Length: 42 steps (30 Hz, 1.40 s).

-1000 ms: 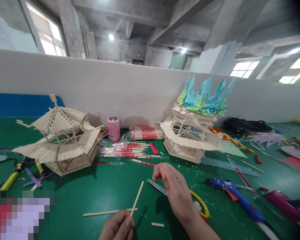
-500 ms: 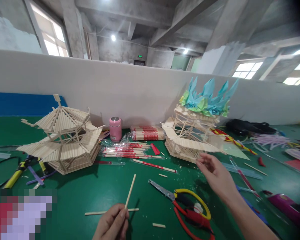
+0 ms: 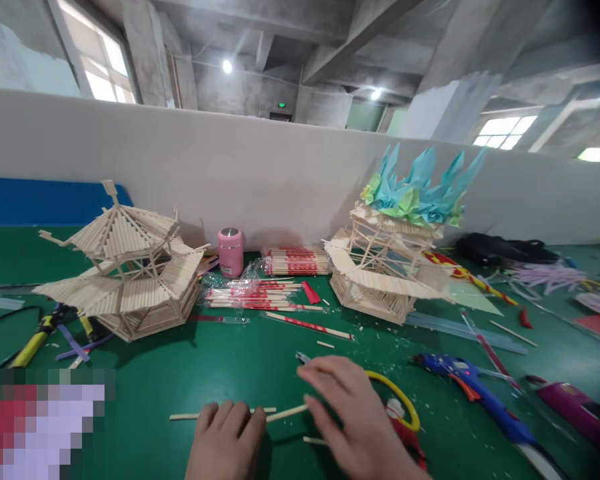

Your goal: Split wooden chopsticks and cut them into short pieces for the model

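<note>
Lower centre, my left hand (image 3: 226,440) held a stick (image 3: 287,413) (light, probably brittle), best pinched mid-length. My right hand (image 3: 353,417) gaped beside it.

A craft workshop: glue gun (image 3: 480,393), stick models, bare concrete ceiling (image 3: 300,27).

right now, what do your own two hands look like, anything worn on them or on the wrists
Both are bare human hands: the left hand and the right hand show no gloves, rings or markings. No watch, band or sleeve shows at the right wrist. The left wrist is cut off by the picture's lower edge, so I cannot tell what is worn there.
</note>
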{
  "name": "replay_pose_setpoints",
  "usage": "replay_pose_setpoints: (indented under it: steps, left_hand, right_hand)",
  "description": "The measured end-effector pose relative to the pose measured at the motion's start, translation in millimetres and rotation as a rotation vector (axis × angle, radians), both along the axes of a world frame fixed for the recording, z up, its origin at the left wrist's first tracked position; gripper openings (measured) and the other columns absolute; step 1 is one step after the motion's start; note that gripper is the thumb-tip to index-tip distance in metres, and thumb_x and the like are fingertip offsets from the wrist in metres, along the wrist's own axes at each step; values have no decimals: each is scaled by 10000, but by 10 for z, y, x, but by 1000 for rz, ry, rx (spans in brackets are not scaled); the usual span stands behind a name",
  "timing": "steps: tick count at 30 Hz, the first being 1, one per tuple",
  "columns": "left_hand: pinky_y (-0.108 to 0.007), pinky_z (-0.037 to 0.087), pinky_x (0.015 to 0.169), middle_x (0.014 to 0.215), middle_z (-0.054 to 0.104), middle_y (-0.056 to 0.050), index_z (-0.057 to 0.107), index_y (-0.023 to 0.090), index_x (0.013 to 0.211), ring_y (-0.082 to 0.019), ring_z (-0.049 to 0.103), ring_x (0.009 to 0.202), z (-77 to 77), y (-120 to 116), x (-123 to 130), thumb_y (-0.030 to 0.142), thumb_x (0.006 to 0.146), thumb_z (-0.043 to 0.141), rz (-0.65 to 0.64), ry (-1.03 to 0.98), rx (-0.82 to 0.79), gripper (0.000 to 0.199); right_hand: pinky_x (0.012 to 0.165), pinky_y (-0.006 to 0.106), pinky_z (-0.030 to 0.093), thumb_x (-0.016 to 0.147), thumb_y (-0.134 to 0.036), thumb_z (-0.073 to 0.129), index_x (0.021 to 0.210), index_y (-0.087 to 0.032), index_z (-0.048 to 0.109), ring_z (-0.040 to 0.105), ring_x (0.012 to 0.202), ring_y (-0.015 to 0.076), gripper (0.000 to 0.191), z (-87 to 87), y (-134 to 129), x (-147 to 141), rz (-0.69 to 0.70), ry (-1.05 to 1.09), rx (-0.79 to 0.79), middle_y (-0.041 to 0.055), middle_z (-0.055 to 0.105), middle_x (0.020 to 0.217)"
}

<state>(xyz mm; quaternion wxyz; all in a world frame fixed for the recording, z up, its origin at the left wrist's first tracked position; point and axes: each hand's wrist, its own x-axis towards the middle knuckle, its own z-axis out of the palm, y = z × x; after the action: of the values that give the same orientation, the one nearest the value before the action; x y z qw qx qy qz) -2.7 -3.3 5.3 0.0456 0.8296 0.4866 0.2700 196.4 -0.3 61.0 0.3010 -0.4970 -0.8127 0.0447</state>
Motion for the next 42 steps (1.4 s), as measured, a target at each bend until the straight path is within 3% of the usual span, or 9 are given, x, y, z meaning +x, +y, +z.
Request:
replay_pose_setpoints:
  steps: [2,5,12,18,23,26,29,35,42]
  left_hand:
    - [-360,259,697,659,624,-47,622,224,838,-204,498,627,18,-13,15,58,717,438,30,146,137,275]
    - [-388,241,735,681,637,-51,615,200,859,-206,505,655,57,-25,8,30,711,423,41,215,204,297]
    - [-348,235,733,691,660,-21,596,190,864,-165,525,633,90,3,-52,138,770,481,-5,95,232,158]
    - [-366,270,709,673,651,-8,589,196,855,-177,542,650,102,-8,-77,228,792,499,145,-10,301,114]
    - [-401,327,703,822,626,-116,505,107,1064,-247,553,759,53,11,-92,372,725,575,310,41,445,436]
    - [-467,385,740,1038,518,-227,357,56,1214,-333,497,926,3,44,-66,498,697,538,482,-94,383,704]
    - [-511,416,756,1085,475,-234,254,65,1275,-358,471,977,-66,66,-63,527,682,530,552,-180,255,801]
    - [-493,480,705,1019,512,-160,251,180,1274,-311,533,908,-225,32,-106,430,702,572,454,-244,182,702]
    - [-503,486,700,992,512,-154,283,180,1248,-308,537,901,-239,-7,-58,396,717,570,441,-294,162,641]
  right_hand:
    - [787,415,379,771,-216,532,1043,-244,553,533,928,246,274,2,-43,-181,107,-103,-44,56,619,1001]
    - [802,442,317,783,-243,530,1045,-245,557,562,849,233,264,-42,-62,-339,123,-145,-132,30,659,897]
    - [644,332,307,861,-229,407,983,-207,589,521,666,174,220,-241,-51,-421,82,-102,-130,38,612,734]
    - [601,310,282,871,-203,373,867,-182,580,460,639,173,208,-320,-31,-445,82,42,-46,44,573,706]
    - [597,305,289,852,-168,393,819,-182,569,462,631,171,179,-322,-21,-450,78,96,-65,38,565,692]
    - [588,299,299,839,-167,418,842,-189,571,480,637,174,155,-315,-12,-434,35,115,-45,32,568,692]
    - [591,295,318,836,-172,437,857,-198,568,501,646,176,136,-325,-4,-414,-18,143,-16,27,574,693]
    - [589,288,347,838,-183,444,887,-214,565,530,656,177,135,-377,-10,-403,-53,156,-42,24,585,706]
    - [584,297,337,841,-191,438,882,-205,577,522,644,182,145,-388,-27,-416,-71,153,-54,28,579,689]
